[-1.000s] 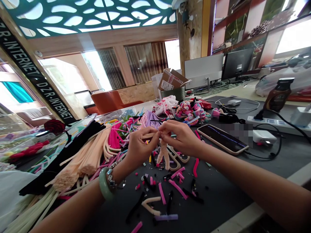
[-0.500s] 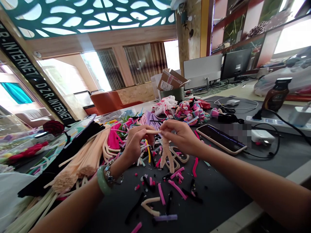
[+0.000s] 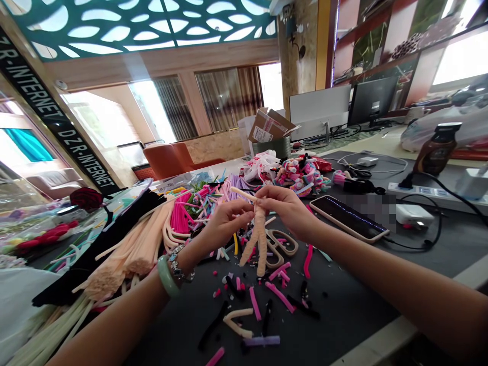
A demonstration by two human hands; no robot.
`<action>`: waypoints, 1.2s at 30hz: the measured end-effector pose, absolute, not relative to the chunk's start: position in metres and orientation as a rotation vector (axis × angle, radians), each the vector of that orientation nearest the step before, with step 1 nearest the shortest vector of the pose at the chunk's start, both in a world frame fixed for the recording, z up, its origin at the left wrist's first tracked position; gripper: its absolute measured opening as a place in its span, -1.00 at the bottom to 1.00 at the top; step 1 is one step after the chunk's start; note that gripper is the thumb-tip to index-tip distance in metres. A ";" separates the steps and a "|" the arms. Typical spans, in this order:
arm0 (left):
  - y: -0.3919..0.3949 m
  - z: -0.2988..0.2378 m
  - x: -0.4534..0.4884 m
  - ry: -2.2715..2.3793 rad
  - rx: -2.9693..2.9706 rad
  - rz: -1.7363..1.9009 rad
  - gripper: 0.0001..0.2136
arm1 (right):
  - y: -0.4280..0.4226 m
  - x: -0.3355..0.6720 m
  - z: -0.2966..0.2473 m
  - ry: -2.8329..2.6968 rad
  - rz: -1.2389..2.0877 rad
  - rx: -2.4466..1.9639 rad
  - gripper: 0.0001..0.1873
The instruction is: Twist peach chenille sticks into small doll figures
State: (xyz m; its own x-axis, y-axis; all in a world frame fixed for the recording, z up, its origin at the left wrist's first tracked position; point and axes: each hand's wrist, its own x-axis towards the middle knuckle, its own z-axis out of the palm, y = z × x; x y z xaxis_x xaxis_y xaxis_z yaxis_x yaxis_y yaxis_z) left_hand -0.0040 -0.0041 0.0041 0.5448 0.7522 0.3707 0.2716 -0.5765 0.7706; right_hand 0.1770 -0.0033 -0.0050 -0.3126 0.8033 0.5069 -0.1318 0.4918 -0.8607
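Above the scissors [image 3: 281,246]: peach pipe-cleaner figure [image 3: 260,239] is held.
Right hand [image 3: 285,209]: narrow pinch on the figure's top, the join hidden by fingers.
Left hand [image 3: 226,222]: narrowly curled; contact cannot be told.

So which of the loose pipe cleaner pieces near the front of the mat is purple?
The short lilac piece lying flat just below the bent cream piece; the others around it are pink or black.

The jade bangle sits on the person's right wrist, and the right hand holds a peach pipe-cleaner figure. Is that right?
Not quite: the head view shows the jade bangle on the wrist of the left hand, not the right. The right hand does hold the peach pipe-cleaner figure.
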 end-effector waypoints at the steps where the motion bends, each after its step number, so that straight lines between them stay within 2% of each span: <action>1: -0.005 0.004 -0.002 0.835 2.111 0.909 -0.74 | -0.003 0.177 -0.005 -1.627 1.042 -0.593 -0.92; 10: -0.012 0.009 0.005 0.925 2.190 0.957 -0.73 | -0.003 0.177 -0.008 -1.703 0.785 -0.696 -0.90; 16: -0.027 0.016 0.008 1.130 2.826 0.928 -0.73 | -0.004 0.177 -0.009 -1.813 0.500 -0.762 -0.92; 23: -0.051 0.014 0.016 1.488 3.461 0.646 -0.77 | -0.006 0.175 -0.007 -1.967 0.307 -0.792 -0.91; 30: -0.052 0.035 0.009 1.142 3.923 0.654 -0.84 | -0.007 0.176 -0.005 -2.035 0.242 -0.708 -0.88; 36: -0.047 0.053 -0.005 1.073 3.659 0.865 -0.87 | -0.011 0.178 -0.001 -2.108 0.251 -0.576 -0.88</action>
